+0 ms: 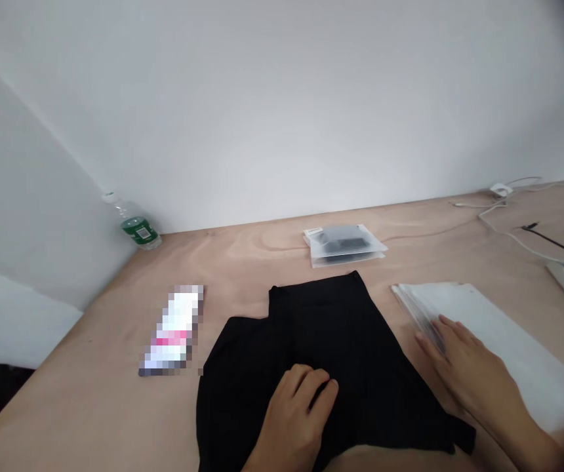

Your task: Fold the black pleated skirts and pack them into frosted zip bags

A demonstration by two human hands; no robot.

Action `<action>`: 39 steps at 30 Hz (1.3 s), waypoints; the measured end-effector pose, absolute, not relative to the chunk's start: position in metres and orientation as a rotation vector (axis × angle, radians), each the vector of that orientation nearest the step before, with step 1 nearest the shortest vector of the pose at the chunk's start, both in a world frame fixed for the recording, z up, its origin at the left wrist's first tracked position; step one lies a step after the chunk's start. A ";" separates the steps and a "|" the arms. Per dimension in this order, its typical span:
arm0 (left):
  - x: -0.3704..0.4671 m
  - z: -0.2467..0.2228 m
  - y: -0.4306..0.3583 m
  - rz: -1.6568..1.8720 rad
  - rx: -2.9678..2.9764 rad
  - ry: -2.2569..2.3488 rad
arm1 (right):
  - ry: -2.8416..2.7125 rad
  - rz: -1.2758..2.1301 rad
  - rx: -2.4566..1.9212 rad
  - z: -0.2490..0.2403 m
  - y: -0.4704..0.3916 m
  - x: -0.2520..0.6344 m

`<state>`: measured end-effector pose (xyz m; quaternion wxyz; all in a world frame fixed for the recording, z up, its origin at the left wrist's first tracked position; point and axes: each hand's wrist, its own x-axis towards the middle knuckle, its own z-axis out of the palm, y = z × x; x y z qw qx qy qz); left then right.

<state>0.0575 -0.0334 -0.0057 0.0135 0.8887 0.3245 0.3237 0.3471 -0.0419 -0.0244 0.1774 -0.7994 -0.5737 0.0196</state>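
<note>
Cloth [331,328], blk, spread near ctr | L hand [294,410] half-curled on it, pinch can't tell | R hand [473,367] splayed, thumb apart, on L edge of sheet stack [518,354], no hold seen | step (my read): steady cloth, feel stack edge; next calls for parting 1 layer | wood-look desk [90,367], white wall [282,111] far, bottle [139,228] far L

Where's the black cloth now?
In the head view, the black cloth lies lower centre on the table, under the left hand, left of the white stack.
</note>
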 end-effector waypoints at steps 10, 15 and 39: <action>0.051 0.034 -0.038 1.157 2.743 1.182 | -2.163 -0.342 -1.718 0.029 -0.039 0.270; 0.042 0.040 -0.030 0.971 2.823 1.493 | -2.524 -0.142 -1.194 0.040 -0.039 0.215; 0.017 0.027 -0.004 1.155 2.340 1.914 | -1.287 1.104 -1.808 0.014 0.014 0.229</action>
